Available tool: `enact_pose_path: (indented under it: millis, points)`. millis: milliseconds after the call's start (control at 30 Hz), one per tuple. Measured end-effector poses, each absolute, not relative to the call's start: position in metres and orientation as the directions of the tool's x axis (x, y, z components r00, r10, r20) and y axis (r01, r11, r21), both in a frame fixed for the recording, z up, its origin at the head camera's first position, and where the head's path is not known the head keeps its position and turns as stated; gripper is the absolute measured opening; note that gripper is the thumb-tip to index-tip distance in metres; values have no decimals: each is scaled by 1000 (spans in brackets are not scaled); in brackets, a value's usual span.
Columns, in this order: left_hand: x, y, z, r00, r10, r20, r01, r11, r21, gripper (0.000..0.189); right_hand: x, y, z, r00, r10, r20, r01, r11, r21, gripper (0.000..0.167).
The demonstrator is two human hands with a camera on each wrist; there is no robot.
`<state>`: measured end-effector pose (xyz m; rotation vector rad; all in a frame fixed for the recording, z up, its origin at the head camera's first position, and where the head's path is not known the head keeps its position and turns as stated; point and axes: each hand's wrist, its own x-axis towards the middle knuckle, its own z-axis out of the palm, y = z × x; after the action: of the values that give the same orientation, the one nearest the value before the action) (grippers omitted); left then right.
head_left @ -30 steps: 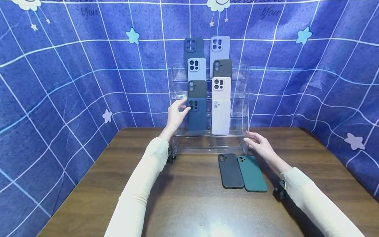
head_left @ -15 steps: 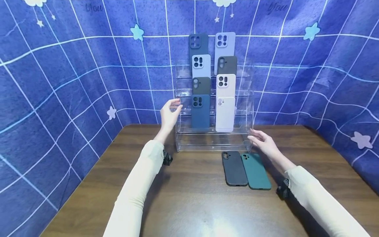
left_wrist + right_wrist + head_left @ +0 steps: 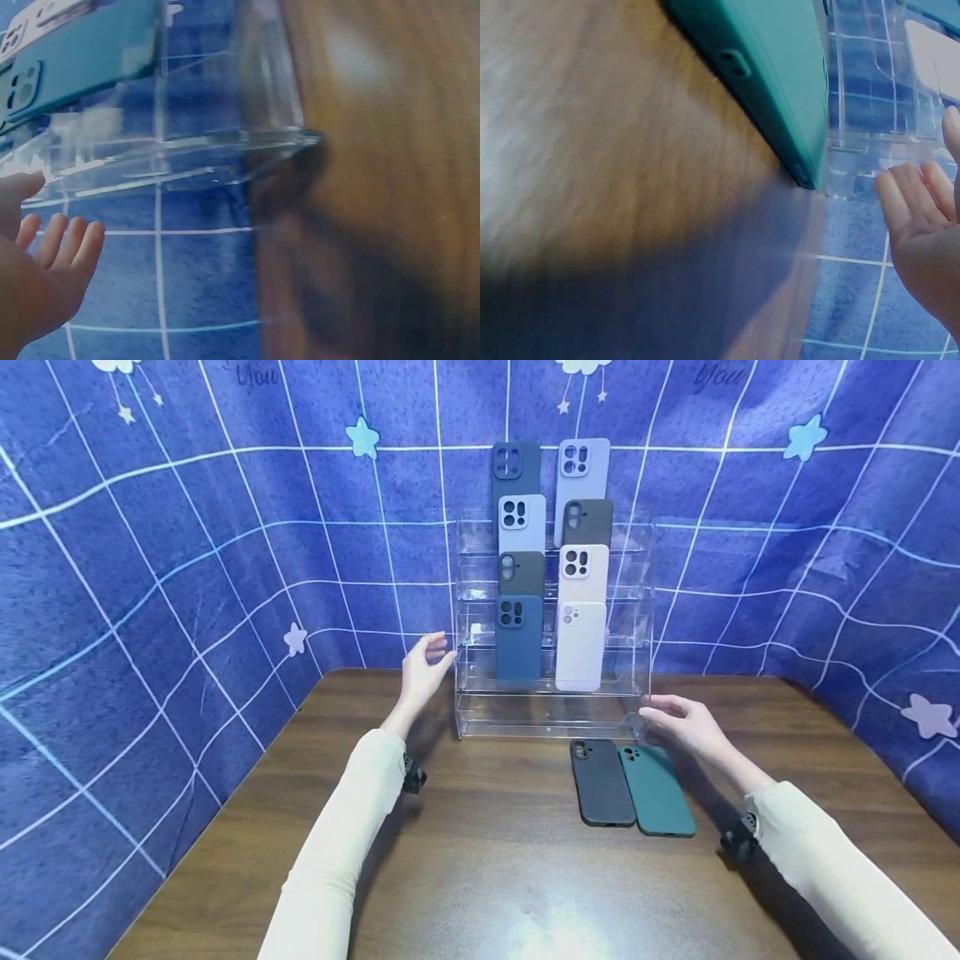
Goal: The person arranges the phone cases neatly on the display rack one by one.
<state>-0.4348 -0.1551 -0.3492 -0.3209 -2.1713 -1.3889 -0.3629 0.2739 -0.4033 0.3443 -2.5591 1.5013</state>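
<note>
A clear acrylic tiered display rack (image 3: 547, 728) stands on the table, holding two columns of phone cases. The left column ends at the front in a dark blue case (image 3: 519, 647), the right one in a white case (image 3: 580, 652). My left hand (image 3: 423, 670) hovers beside the rack's left edge, thumb and fingers apart with nothing between them, as the left wrist view also shows. At the lower right corner of the rack, my right hand (image 3: 693, 727) has its fingertips right at the side panel, fingers extended. A black case (image 3: 602, 782) and a green case (image 3: 657, 791) lie flat in front.
The wooden table (image 3: 480, 868) runs up to a blue grid-patterned cloth (image 3: 360, 552) behind and at both sides. Higher tiers hold a lavender case (image 3: 592, 485), a light blue case (image 3: 531, 531) and several others. A small black device (image 3: 741, 837) sits at the right wrist.
My left hand has moved off the dark blue case, leftward and down to the rack's side. The right hand stays by the right corner. The head view has shifted slightly.
</note>
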Motion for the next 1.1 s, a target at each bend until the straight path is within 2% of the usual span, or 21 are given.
enact_pose_path:
  millis: [133, 300, 500, 767, 1000, 1100]
  points:
    - [-434, -158, -364, -881, -29, 472, 417, 423, 804, 53, -357, 279, -404, -969, -148, 198, -247, 582, -775, 59]
    - [-434, -158, -377, -913, 50, 404, 393, 373, 841, 61, -351, 285, -410, -963, -223, 149, -262, 657, -707, 63]
    - [-433, -157, -386, -939, 66, 339, 339, 363, 868, 58, -343, 290, -418, -952, -296, 79, -265, 667, -696, 64]
    - [-431, -160, -393, -943, 53, 329, 329, 315, 890, 55, -338, 292, -419, -946, -324, 13, -247, 693, -677, 67]
    - [-436, -160, -399, -939, 61, 339, 340, 332, 880, 55, -345, 291, -418, -912, -408, 48, -332, 664, -670, 65]
    - [-436, -159, -400, -936, 57, 346, 345, 337, 876, 54, -346, 291, -418, -907, -418, 56, -340, 646, -683, 58]
